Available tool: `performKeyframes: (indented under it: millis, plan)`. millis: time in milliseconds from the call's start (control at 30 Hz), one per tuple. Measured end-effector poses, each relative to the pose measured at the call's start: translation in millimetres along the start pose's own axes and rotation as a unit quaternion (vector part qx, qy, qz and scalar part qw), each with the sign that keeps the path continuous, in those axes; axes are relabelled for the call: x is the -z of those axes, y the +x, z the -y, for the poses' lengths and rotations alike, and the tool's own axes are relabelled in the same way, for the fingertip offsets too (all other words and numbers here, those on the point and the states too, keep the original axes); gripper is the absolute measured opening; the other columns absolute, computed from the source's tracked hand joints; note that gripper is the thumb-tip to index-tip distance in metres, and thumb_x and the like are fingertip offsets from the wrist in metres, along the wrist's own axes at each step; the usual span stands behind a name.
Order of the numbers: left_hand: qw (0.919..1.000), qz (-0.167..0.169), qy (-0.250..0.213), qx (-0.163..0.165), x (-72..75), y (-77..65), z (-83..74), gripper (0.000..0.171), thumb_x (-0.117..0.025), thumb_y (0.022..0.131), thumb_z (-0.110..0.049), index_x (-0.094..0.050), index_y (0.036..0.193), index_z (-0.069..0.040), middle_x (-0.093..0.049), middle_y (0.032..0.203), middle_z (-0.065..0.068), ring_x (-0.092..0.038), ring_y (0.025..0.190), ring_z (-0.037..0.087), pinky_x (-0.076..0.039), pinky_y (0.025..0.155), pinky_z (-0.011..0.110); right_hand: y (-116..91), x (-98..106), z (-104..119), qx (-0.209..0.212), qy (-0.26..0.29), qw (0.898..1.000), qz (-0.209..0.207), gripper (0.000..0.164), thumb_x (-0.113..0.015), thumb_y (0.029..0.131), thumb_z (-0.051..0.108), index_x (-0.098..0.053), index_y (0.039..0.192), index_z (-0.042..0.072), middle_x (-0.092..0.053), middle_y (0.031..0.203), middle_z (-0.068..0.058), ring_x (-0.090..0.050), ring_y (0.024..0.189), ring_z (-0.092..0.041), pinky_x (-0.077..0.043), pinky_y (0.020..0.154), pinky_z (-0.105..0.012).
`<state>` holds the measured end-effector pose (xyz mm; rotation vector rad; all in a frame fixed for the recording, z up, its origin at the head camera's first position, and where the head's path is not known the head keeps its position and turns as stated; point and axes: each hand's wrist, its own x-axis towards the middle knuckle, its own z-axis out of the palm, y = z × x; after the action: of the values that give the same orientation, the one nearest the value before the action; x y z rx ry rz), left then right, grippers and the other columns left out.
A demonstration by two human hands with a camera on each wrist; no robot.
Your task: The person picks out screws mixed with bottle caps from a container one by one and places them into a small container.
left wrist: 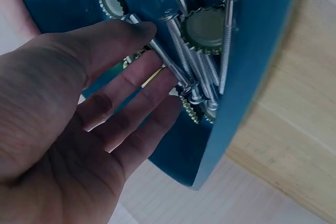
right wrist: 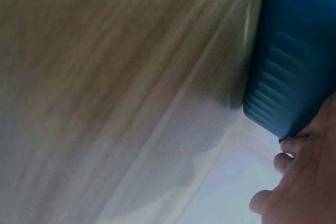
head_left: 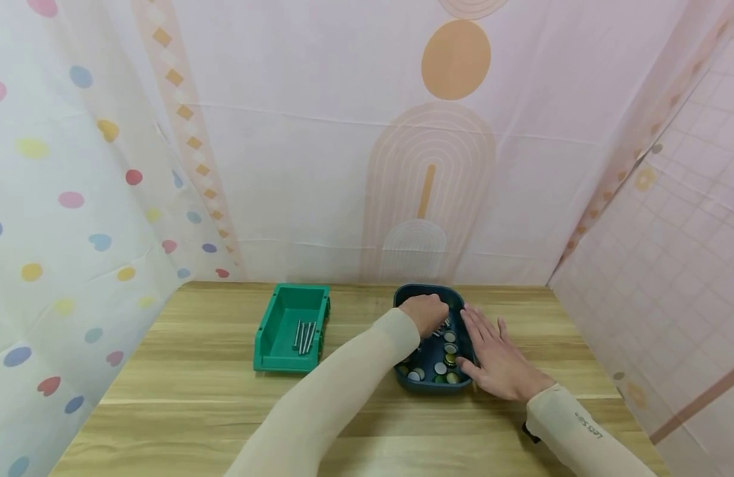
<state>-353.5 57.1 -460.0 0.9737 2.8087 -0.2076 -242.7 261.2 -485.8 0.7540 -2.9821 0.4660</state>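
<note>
My left hand (head_left: 425, 313) reaches into the dark blue bin (head_left: 423, 372) at its far end. In the left wrist view its thumb and curled fingertips pinch a silver bolt (left wrist: 167, 59) beside a bunch of other bolts (left wrist: 202, 69). Bottle caps (left wrist: 203, 29) lie among the bolts, and more bottle caps (head_left: 450, 348) are spread over the near part of the bin. My right hand (head_left: 495, 354) rests along the bin's right rim, fingers stretched out and thumb over the edge. The right wrist view shows the bin's ribbed outer wall (right wrist: 283, 72) against that hand.
A green open-front bin (head_left: 274, 331) stands on the wooden table (head_left: 194, 391) to the left, with several bolts (head_left: 305, 336) in it. Patterned cloth (head_left: 295, 199) hangs behind the table and along both sides.
</note>
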Motion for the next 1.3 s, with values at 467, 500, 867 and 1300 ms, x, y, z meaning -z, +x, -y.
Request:
performKeyframes:
  millis: [467, 500, 867, 1300]
  plan:
    - [0.9991, -0.01, 0.032, 0.024, -39.4, 19.9, 6.9, 0.017, -0.075, 0.116, -0.028, -0.092, 0.12, -0.023, -0.089, 0.109, -0.003, -0.078, 0.08, 0.008, -0.073, 0.079, 0.036, 1, -2, 1, 0.002, 0.001, 1.0, -0.002, 0.093, -0.064, 0.116, 0.041, -0.017, 0.185, 0.0, -0.015, 0.196, -0.022, -0.018, 0.181, -0.051, -0.01, 0.14, -0.086]
    - [0.9993, -0.008, 0.026, 0.027, -39.2, 19.6, 6.8, 0.017, -0.075, 0.116, -0.027, -0.091, 0.119, -0.023, -0.088, 0.109, -0.004, -0.076, 0.078, 0.009, -0.073, 0.078, 0.036, 1, -2, 1, 0.003, 0.003, 1.0, -0.003, 0.093, -0.064, 0.116, 0.041, -0.018, 0.185, 0.0, -0.016, 0.196, -0.022, -0.018, 0.181, -0.051, -0.011, 0.139, -0.086]
    - [0.9995, 0.032, -0.002, 0.0, -39.2, 15.5, 10.7, 0.008, -0.083, 0.111, -0.029, -0.087, 0.105, -0.028, -0.082, 0.099, -0.008, -0.069, 0.074, 0.008, -0.068, 0.077, 0.031, 0, 0, 2, 0.003, 0.0, 1.0, -0.001, 0.092, -0.064, 0.117, 0.04, -0.018, 0.185, -0.001, -0.016, 0.196, -0.023, -0.019, 0.181, -0.052, -0.012, 0.139, -0.086]
    - [0.9993, 0.002, -0.023, -0.031, 32.1, -77.4, -4.6, 0.012, -0.076, 0.114, -0.014, -0.084, 0.12, -0.021, -0.083, 0.119, -0.003, -0.075, 0.101, 0.01, -0.067, 0.094, 0.029, -2, 0, -1, 0.0, 0.001, 1.0, -0.001, 0.091, -0.063, 0.117, 0.042, -0.019, 0.185, 0.0, -0.016, 0.196, -0.024, -0.02, 0.18, -0.053, -0.011, 0.14, -0.086]
